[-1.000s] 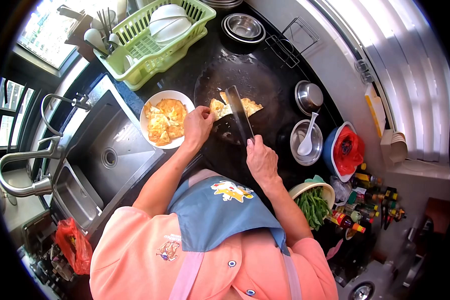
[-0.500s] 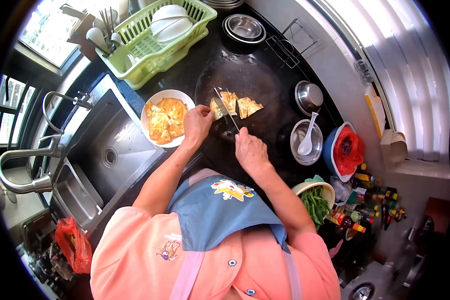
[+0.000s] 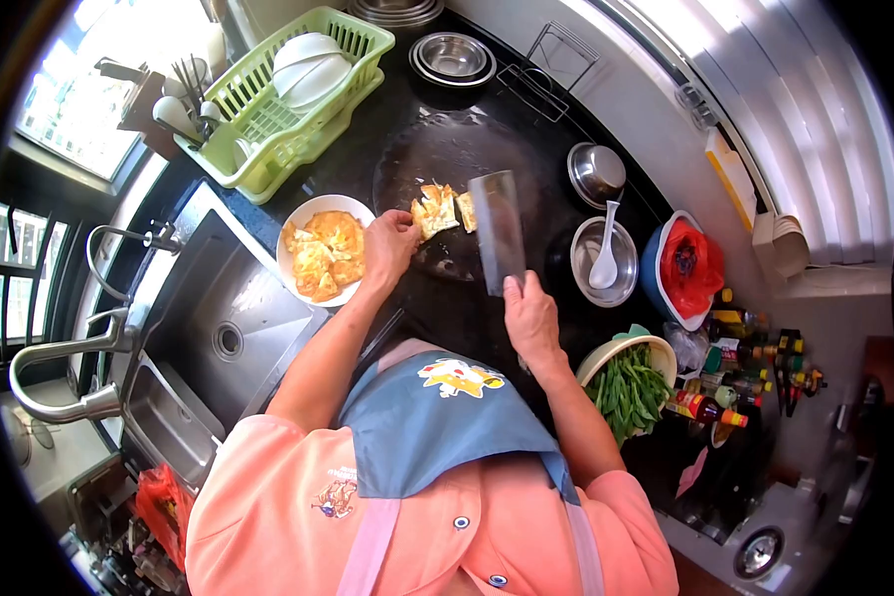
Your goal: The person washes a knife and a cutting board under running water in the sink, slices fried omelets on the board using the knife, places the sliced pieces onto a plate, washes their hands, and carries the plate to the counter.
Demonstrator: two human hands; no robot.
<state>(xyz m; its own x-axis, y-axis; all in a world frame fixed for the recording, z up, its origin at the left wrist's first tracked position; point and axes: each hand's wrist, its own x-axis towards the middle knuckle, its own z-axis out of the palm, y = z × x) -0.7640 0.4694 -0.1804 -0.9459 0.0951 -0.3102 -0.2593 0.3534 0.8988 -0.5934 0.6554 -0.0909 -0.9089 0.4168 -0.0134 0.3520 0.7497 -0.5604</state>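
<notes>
My right hand [image 3: 533, 320] grips a cleaver [image 3: 501, 223] by its handle, its broad blade flat to view and partly covering the egg on the right. My left hand [image 3: 391, 244] is closed, with its fingertips at the left edge of a cut piece of fried egg [image 3: 434, 211]. A second fried egg piece [image 3: 467, 211] lies just right of it, partly behind the blade. Both pieces rest on a dark, wet round cutting board [image 3: 437, 149]. Beside my left wrist stands a white bowl [image 3: 286, 271] of fried egg [image 3: 325, 248].
A green dish rack [image 3: 313, 149] with white bowls stands at the back left, above a steel sink [image 3: 204, 308]. On the right are a steel bowl [image 3: 626, 260] with a white spoon [image 3: 604, 266], a basin of leafy greens [image 3: 629, 392] and several bottles.
My right hand has moved right with the cleaver, whose blade has left the middle of the egg and turned broadside. My left hand stays by the egg. The view has shifted slightly.
</notes>
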